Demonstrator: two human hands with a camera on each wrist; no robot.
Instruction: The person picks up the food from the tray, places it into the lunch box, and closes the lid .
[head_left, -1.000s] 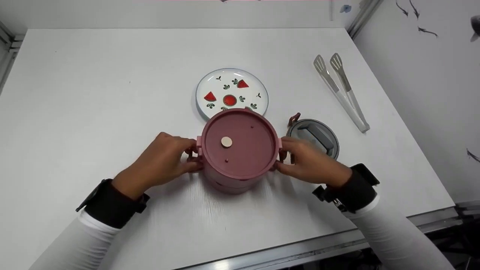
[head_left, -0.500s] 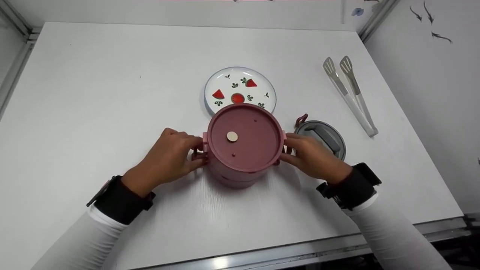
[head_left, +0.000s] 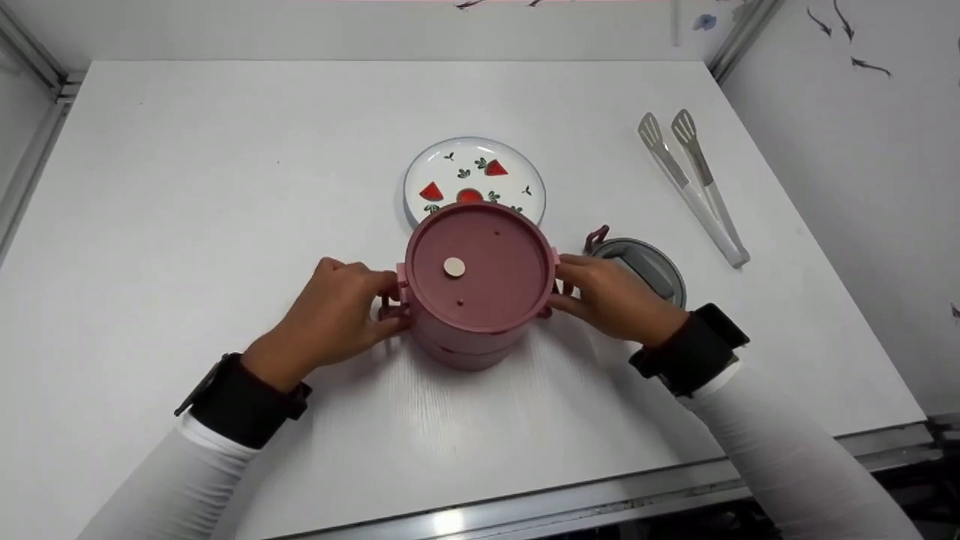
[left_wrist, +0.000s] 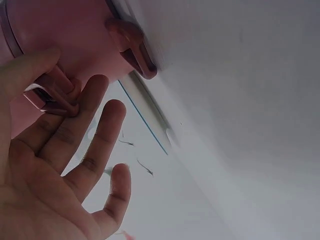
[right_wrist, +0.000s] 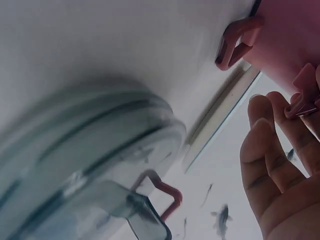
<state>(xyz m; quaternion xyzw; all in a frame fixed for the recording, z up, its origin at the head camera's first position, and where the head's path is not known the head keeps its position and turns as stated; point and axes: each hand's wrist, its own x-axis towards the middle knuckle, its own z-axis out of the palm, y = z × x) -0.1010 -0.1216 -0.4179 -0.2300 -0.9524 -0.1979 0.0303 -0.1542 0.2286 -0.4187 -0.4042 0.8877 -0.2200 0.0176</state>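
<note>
A dusty-pink round lunch box [head_left: 487, 292], stacked in tiers and with a cream knob on its lid, stands upright at the middle, overlapping the plate's near edge in the head view. My left hand [head_left: 330, 315] pinches the upper side latch [left_wrist: 55, 92] between thumb and fingers, the other fingers spread below. On the opposite side, my right hand [head_left: 619, 296] pinches the matching latch [right_wrist: 302, 102]. Lower handles [left_wrist: 135, 50] stick out near the table. The white plate [head_left: 465, 165] has watermelon prints.
Beside my right hand lies a grey round lid [head_left: 645, 266] with a bar handle and a pink clip. White-handled tongs [head_left: 705, 199] rest at the back right. The table's metal edge [head_left: 525, 510] runs along the front.
The lunch box has shifted slightly away from me and covers more of the plate in the head view. Both hands stay at its sides, moving with it.
</note>
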